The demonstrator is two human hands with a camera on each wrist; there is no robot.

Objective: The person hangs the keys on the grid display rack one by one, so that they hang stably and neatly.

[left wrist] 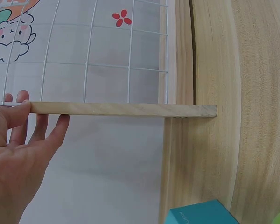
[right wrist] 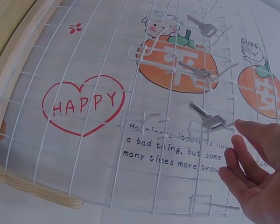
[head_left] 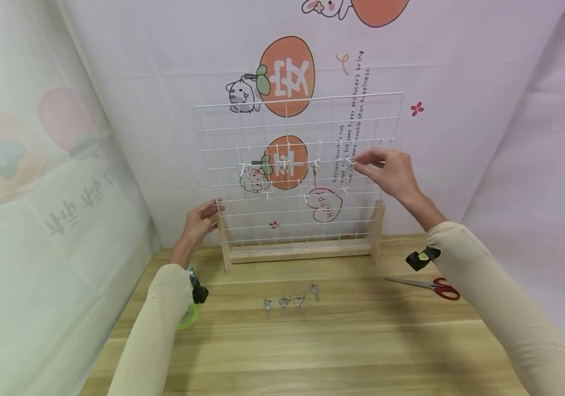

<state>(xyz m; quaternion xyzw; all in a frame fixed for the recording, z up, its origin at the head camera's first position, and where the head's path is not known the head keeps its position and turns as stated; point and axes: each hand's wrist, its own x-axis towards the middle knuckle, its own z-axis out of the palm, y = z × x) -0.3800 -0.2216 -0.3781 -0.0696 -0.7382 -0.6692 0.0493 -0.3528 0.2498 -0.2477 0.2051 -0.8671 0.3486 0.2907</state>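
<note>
A white wire grid (head_left: 297,170) stands upright in a wooden stand (head_left: 302,250) at the back of the table. Several white hooks clip onto it, and three keys hang there (right wrist: 207,119) (right wrist: 196,72) (right wrist: 203,28). My right hand (head_left: 386,170) is raised at the grid's right side, its fingers (right wrist: 242,154) relaxed and just short of the nearest hung key, holding nothing. My left hand (head_left: 202,219) rests against the stand's left post (left wrist: 121,109) with straight fingers (left wrist: 37,128). Several loose keys (head_left: 289,301) lie on the table in front of the stand.
Red-handled scissors (head_left: 435,286) lie at the right, by my right sleeve. A green tape roll (head_left: 189,316) sits under my left wrist, next to a teal box (left wrist: 200,215). A printed cloth backdrop (head_left: 460,82) hangs close behind the grid.
</note>
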